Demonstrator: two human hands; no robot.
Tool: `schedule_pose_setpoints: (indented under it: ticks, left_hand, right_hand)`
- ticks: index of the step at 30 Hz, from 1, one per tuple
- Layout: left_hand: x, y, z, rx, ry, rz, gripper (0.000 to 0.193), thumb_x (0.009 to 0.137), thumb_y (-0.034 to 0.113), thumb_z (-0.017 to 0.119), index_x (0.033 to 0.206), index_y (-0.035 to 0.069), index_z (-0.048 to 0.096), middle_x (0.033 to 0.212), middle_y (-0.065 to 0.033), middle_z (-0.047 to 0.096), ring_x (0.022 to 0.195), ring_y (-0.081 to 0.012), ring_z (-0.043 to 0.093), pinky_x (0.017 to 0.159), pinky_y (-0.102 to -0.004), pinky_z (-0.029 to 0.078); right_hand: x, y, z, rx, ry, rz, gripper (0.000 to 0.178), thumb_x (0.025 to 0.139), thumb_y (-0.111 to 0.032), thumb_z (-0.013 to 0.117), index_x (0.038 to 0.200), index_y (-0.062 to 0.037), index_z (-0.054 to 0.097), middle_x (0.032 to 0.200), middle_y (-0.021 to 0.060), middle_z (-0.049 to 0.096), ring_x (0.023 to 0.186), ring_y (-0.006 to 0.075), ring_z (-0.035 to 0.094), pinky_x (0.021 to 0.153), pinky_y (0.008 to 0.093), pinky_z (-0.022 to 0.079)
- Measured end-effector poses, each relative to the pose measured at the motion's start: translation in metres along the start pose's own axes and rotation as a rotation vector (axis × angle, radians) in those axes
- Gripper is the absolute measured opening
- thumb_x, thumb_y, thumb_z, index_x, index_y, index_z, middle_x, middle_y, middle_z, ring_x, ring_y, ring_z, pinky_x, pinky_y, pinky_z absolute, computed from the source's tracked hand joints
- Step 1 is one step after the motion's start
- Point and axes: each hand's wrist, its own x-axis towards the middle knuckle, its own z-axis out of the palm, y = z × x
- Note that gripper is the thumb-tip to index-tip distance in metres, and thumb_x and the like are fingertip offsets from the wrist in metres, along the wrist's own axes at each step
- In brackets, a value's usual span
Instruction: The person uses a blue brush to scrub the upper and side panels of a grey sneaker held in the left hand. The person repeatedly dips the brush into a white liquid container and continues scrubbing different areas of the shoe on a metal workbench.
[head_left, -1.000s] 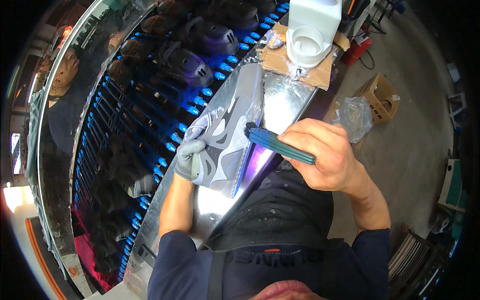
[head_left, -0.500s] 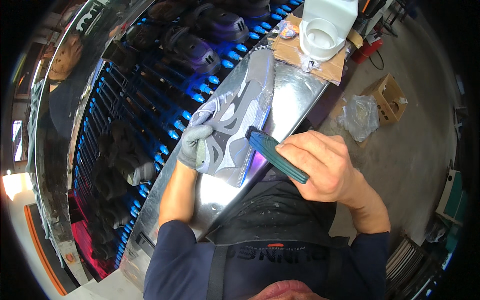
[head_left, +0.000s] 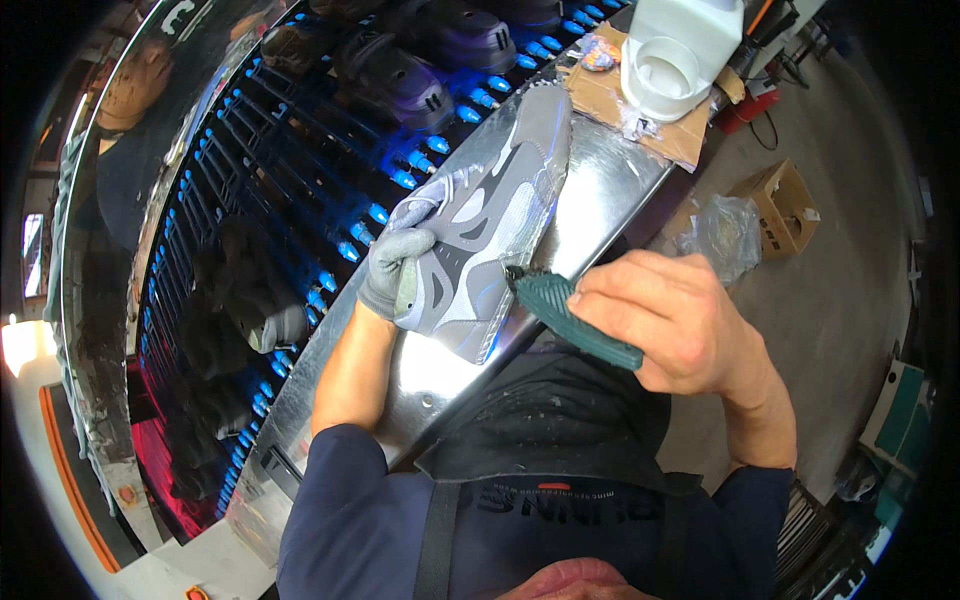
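Observation:
My left hand [head_left: 397,268], in a grey knit glove, grips a grey shoe [head_left: 475,225] with lighter panels and laces. The shoe is held on its side, sloping up to the right over a shiny metal ledge. My bare right hand [head_left: 668,322] pinches a dark green brush [head_left: 578,322] with a ribbed body. Its short dark bristles are at the shoe's lower edge; whether they touch it is hard to tell. A thin blue-violet gleam runs along that edge.
Left of the metal ledge [head_left: 610,190], a conveyor of rods with blue tips [head_left: 362,232] carries several dark shoes [head_left: 400,85]. A white plastic container [head_left: 680,60] stands on cardboard [head_left: 685,140] at the far end. On the floor at right are a cardboard box [head_left: 785,210] and a clear plastic bag [head_left: 725,240].
The brush has turned in my right hand, showing more of its ribbed face, and its bristles sit slightly lower along the shoe's edge. My left hand keeps its grip on the shoe.

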Motion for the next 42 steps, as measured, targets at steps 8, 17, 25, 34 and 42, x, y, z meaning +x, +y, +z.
schedule_pose_setpoints:
  ticks: [8,17,25,34,42]
  left_hand:
    - [0.014,-0.001,0.007,-0.184,-0.064,0.074,0.073,0.091,0.011,0.066,0.158,-0.005,0.039,0.155,-0.027,0.053,0.141,-0.0377,0.058,0.122,-0.0493,0.045]
    - [0.022,-0.001,0.033,-0.307,0.061,0.1,0.069,0.095,0.014,0.061,0.16,0.002,0.039,0.158,-0.0253,0.05,0.142,-0.0381,0.057,0.121,-0.0512,0.047]
    - [0.019,0.017,0.057,-0.042,0.03,0.063,0.074,0.09,0.02,0.065,0.159,0.007,0.042,0.159,-0.0215,0.051,0.143,-0.0375,0.055,0.123,-0.0506,0.044]
    - [0.023,0.024,0.061,0.117,0.054,0.157,0.068,0.088,0.012,0.064,0.154,0.002,0.048,0.154,-0.0226,0.055,0.14,-0.0361,0.058,0.122,-0.048,0.044]
    - [0.026,0.03,0.073,0.224,0.063,0.153,0.071,0.087,0.013,0.067,0.152,-0.009,0.049,0.15,-0.0236,0.059,0.136,-0.0314,0.061,0.12,-0.0417,0.045]
  right_hand:
    - [-0.017,0.04,0.022,0.43,0.455,0.171,0.018,0.094,0.0,0.076,0.11,0.0048,0.073,0.107,0.021,0.073,0.086,0.0257,0.074,0.074,0.035,0.061]
    - [-0.05,0.018,0.095,0.621,0.75,0.322,0.023,0.094,0.005,0.076,0.117,0.0076,0.073,0.112,0.0208,0.073,0.085,0.0219,0.074,0.074,0.0311,0.061]
    - [-0.044,0.002,0.029,0.321,0.548,0.268,0.019,0.09,0.007,0.075,0.109,0.008,0.074,0.102,0.0199,0.075,0.083,0.0227,0.074,0.072,0.0313,0.059]
    - [-0.037,0.003,0.005,0.226,0.5,0.216,0.024,0.086,0.004,0.081,0.109,0.0055,0.075,0.099,0.0177,0.075,0.083,0.0232,0.075,0.072,0.0306,0.058]
    - [-0.03,0.006,-0.01,0.076,0.353,0.076,0.03,0.076,0.004,0.082,0.105,0.003,0.075,0.098,0.0155,0.074,0.081,0.0291,0.075,0.069,0.0343,0.06]
